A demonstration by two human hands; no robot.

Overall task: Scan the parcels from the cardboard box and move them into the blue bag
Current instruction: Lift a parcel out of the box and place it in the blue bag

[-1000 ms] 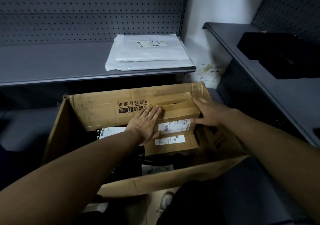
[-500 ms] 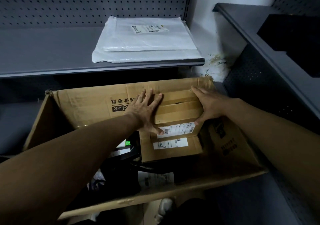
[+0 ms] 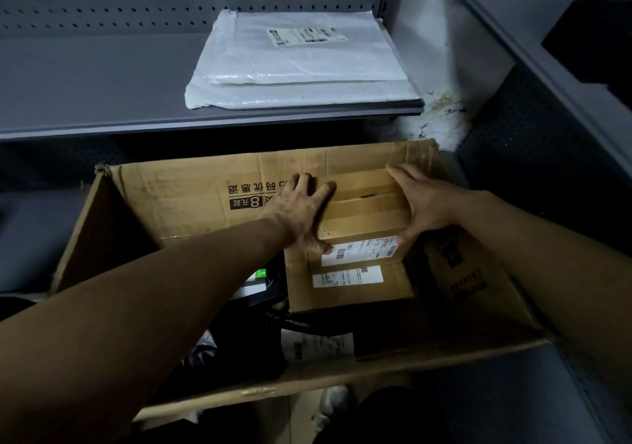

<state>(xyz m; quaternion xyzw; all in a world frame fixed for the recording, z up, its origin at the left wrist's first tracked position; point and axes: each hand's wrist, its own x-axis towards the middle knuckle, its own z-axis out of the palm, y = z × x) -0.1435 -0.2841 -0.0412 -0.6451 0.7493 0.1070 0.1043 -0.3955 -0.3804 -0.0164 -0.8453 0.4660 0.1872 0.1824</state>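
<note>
- Grips taped parcel (image 3: 364,212) at left side with left hand (image 3: 301,211), thumb on label (image 3: 366,253).
- Grips right side with right hand (image 3: 424,204).
- Stands inside cardboard box (image 3: 184,204).

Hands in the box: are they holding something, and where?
Yes. The left hand and right hand grip the top brown parcel by its left and right ends, thumbs on its labelled front.
</note>
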